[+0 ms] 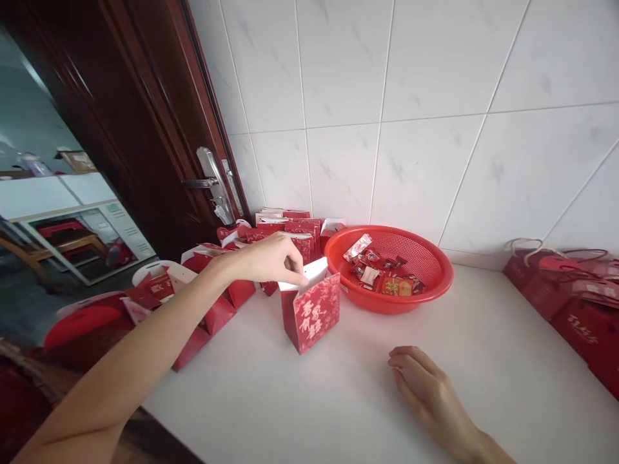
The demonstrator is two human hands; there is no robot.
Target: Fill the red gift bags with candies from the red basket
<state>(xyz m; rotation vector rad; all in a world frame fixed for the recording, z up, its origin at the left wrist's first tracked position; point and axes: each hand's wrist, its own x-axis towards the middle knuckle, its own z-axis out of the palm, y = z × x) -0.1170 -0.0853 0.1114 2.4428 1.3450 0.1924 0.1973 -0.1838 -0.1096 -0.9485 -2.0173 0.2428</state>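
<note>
A red gift box point(316, 316) with pale gold characters stands upright on the white table, its top open and its white inside showing. My left hand point(278, 258) reaches over from the left and pinches the box's top edge between thumb and fingers. To the right of the box, my right hand point(428, 393) rests low over the tabletop with its fingers curled closed. Whatever those fingers may hold is hidden. Behind and right of the box sits a red plastic basket point(438, 293) with several wrapped sweets point(370, 276) and small packets in it.
Several red gift boxes point(193, 348) stand in rows along the table's left side. More folded boxes point(302, 227) lean near the tiled wall point(430, 167). Red gift bags point(546, 283) with cord handles line the right edge. A dark wooden door point(135, 116) stands behind on the left.
</note>
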